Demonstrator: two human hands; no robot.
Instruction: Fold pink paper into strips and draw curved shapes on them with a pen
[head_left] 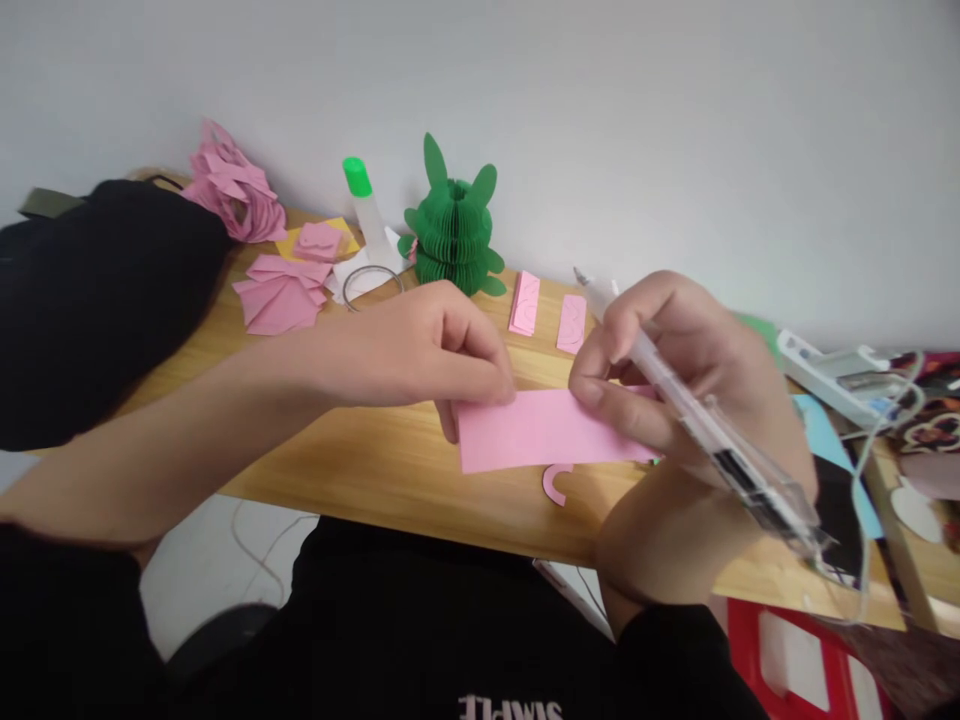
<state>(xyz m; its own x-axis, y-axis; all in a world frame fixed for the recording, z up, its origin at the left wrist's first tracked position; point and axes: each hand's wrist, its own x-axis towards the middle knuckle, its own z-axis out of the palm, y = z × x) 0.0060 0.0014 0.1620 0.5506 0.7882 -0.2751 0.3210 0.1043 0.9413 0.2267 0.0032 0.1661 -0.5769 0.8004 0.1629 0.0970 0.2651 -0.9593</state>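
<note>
A pink paper strip (540, 432) is held up over the wooden table (360, 455), stretched between both hands. My left hand (450, 350) pinches its left end. My right hand (675, 370) grips its right part between thumb and fingers and also holds a clear pen (694, 415), tip pointing up and left. Below the strip a curved pink cutout (555, 486) lies on the table. Behind the hands are two small pink pieces with drawn lines, one to the left (524, 303) and one to the right (571, 323).
A green paper figure (454, 235) and a green-capped glue stick (367, 205) stand by the wall. Crumpled pink paper (232, 185), folded pink paper (285, 292) and a black bag (105, 300) are at left. A white power strip (840, 380) and cable lie at right.
</note>
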